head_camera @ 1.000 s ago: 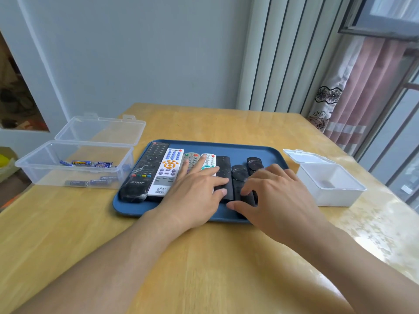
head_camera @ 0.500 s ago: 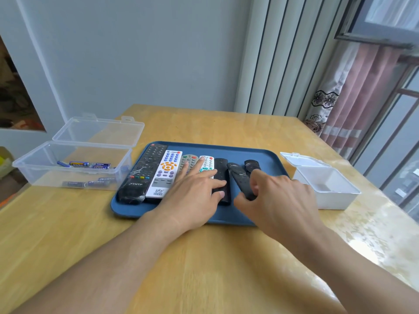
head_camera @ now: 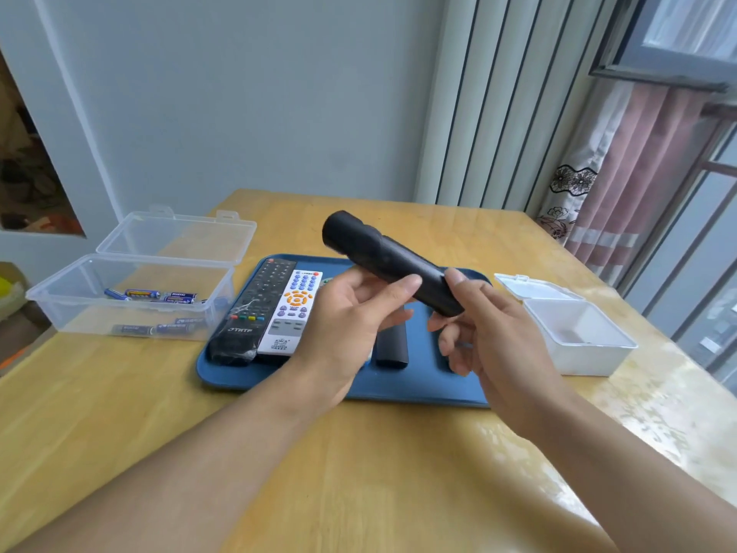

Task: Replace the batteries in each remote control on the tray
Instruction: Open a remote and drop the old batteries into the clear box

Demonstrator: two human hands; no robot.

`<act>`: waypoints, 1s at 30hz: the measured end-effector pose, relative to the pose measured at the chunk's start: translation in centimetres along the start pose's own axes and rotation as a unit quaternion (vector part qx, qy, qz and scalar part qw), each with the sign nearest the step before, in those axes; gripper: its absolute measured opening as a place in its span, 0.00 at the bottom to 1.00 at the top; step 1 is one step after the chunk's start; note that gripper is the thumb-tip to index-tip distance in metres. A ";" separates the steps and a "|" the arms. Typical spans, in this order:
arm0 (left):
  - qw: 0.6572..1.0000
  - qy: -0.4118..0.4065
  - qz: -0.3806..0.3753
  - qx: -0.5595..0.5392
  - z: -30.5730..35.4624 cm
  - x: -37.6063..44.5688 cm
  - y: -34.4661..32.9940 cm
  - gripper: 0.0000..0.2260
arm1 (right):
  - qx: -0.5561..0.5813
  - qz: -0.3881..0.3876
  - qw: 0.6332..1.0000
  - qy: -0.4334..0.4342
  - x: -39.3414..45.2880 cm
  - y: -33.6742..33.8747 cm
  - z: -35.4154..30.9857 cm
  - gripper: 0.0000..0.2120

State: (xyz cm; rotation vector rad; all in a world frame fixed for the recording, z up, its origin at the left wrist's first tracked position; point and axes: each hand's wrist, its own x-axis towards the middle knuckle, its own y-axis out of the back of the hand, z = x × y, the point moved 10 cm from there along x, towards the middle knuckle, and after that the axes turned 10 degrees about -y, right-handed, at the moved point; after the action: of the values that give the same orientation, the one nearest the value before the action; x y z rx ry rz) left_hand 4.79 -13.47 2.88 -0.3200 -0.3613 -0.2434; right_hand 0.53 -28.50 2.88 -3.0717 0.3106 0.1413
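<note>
Lifted off the tray (head_camera: 418,389), the black remote (head_camera: 383,257) was gripped back-up by both hands (head_camera: 347,313) (head_camera: 494,333), probably to open its cover.

Both hands raised, left grip (head_camera: 351,313) and right grip (head_camera: 484,329) curled round a black remote (head_camera: 383,257).

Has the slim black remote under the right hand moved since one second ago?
Yes. The black remote has gone up off the blue tray; both the right hand and left hand hold it above the tray.
</note>
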 end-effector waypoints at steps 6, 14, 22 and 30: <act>0.999 -0.003 0.049 -0.005 -0.6 0.1 0.9 0.10 | 0.015 -0.020 1.000 -0.017 0.4 -0.1 1.2 0.16; 0.998 -0.010 0.061 -0.004 -0.2 0.1 1.3 0.10 | -0.022 -0.033 0.999 -0.020 0.4 -0.3 1.1 0.12; 0.997 -0.039 0.060 0.025 0.5 -0.3 0.7 0.10 | -0.016 0.072 0.997 -0.015 0.8 2.1 1.3 0.16; 0.994 -0.012 0.103 -0.020 0.0 0.0 1.6 0.11 | -0.007 0.004 1.000 -0.024 1.3 1.4 1.3 0.18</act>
State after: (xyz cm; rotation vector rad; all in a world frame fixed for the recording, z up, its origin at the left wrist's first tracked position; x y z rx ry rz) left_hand 5.21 -12.00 2.43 -0.3968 -0.3457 -0.0450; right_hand 1.44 -30.07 1.39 -3.0755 0.3207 0.2173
